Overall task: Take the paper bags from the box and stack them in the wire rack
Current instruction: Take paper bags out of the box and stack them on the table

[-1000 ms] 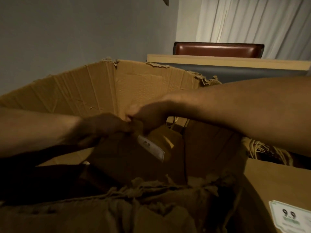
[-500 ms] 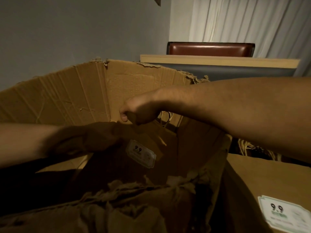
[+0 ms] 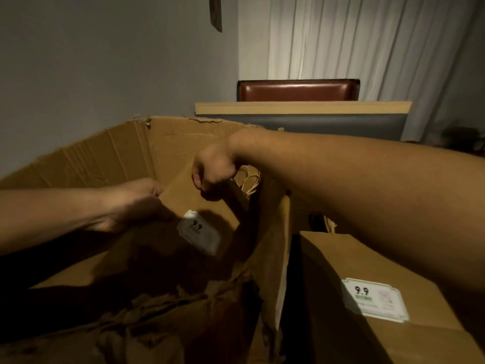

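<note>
Since a second ago my right hand (image 3: 214,170) and left hand (image 3: 136,203) have lifted a paper bag (image 3: 199,206), both gripping its top, partway from the box (image 3: 86,164); racking remains, rack unseen.

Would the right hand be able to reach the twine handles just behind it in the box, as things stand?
Probably yes: the right hand is right beside the twine handles with nothing between them, but it already grips the top edge of a paper bag, so it would have to let go first.
</note>
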